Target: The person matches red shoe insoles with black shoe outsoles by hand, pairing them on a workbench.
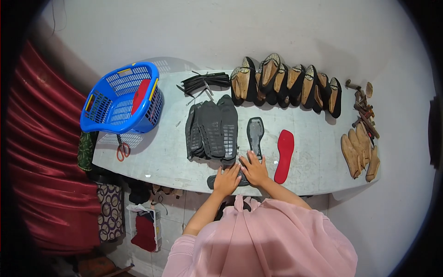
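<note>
Near the front edge of the table, my left hand (227, 180) lies with its fingers stretched out over a dark shoe sole (212, 182), hiding its middle. Close beside it, my right hand (254, 169) is spread flat, with its fingertips right at the narrow lower end of a grey-black sole (255, 131). That sole has a shiny dark rim and lies lengthwise. To the right is a red insole (284, 154). A pile of dark grey soles (210, 131) with a grid pattern lies just beyond my left hand.
A blue basket (150, 117) holding a red piece (140, 96) stands at the left, near orange-handled scissors (123, 151). Black strips (205, 83) and a row of black shoes (295, 85) line the back. Wooden shoe lasts (353, 154) and hammers (367, 117) lie right.
</note>
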A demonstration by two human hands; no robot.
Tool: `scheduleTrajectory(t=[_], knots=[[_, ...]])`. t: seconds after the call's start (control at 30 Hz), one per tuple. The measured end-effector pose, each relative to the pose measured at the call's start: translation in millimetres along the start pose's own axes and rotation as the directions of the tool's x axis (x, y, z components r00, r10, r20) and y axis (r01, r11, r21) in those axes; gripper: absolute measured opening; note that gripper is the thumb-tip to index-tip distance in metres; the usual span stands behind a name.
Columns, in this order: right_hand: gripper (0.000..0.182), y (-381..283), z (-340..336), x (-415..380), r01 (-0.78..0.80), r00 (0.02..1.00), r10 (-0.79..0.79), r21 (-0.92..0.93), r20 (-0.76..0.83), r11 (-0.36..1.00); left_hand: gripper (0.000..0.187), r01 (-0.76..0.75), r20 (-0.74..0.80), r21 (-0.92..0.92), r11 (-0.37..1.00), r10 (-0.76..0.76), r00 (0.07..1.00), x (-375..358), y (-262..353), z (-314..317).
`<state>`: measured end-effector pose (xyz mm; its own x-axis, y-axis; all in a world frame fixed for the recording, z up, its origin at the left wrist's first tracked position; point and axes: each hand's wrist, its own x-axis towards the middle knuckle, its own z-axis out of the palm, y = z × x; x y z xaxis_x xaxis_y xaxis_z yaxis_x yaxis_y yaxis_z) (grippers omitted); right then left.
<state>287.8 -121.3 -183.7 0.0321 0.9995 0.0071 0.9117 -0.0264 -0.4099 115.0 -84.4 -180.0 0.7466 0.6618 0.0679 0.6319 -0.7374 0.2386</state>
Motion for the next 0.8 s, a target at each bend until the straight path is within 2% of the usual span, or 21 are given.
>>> scheduleTrajectory(t=[0.13,0.27,0.3,0.4,0.43,0.5,0.57,0.63,0.7,0.8], knots=[[0.048,-0.2,-1.4,0.6,-0.004,1.0,0.005,-0.011,0.031,1.0,0.051,-0.011,0.033,-0.03,0.999,0.012,0.999,-0.7,-3.5,4.2],[0.04,9.4,5.0,-6.8,0.03,1.0,-0.03,0.067,0.002,0.997,0.05,-0.054,-0.074,-0.022,0.998,0.052,0.996,-2.9,-2.1,2.3],[0.035,8.2,5.2,-11.3,0.078,0.989,-0.071,0.052,-0.13,0.996,0.048,-0.063,-0.118,-0.031,0.998,0.059,0.991,-2.5,-1.6,1.1],[0.035,12.8,-1.4,-21.8,-0.004,0.999,0.008,0.109,-0.036,0.994,0.048,-0.02,-0.076,-0.065,0.998,0.015,0.997,-3.8,0.0,-1.7],[0.032,8.8,-1.8,-24.2,0.026,0.988,-0.018,0.048,-0.153,0.999,0.047,-0.027,-0.107,-0.078,0.997,0.018,0.994,-3.3,-0.6,-1.1],[0.027,10.1,-3.7,-16.9,0.06,0.986,-0.056,0.015,-0.155,0.998,0.046,-0.038,-0.167,-0.108,0.993,0.02,0.986,-2.3,-1.7,2.4],[0.025,14.1,-8.1,-8.8,0.107,0.984,-0.105,0.002,-0.142,0.994,0.045,-0.035,-0.163,-0.143,0.989,0.011,0.987,-0.8,-4.0,5.0],[0.028,16.5,-17.5,-1.0,0.164,0.98,-0.162,0.012,-0.12,0.986,0.045,-0.03,-0.141,-0.163,0.986,0.007,0.99,0.4,-7.4,6.0],[0.032,23.7,-6.3,7.2,0.176,0.968,-0.17,0.013,-0.186,0.984,0.047,-0.023,-0.103,-0.174,0.985,0.005,0.995,1.4,-8.5,6.2],[0.038,27.6,6.4,3.6,0.137,0.958,-0.113,0.075,-0.263,0.988,0.051,-0.018,-0.07,-0.157,0.987,0.007,0.997,2.7,-7.4,2.9]])
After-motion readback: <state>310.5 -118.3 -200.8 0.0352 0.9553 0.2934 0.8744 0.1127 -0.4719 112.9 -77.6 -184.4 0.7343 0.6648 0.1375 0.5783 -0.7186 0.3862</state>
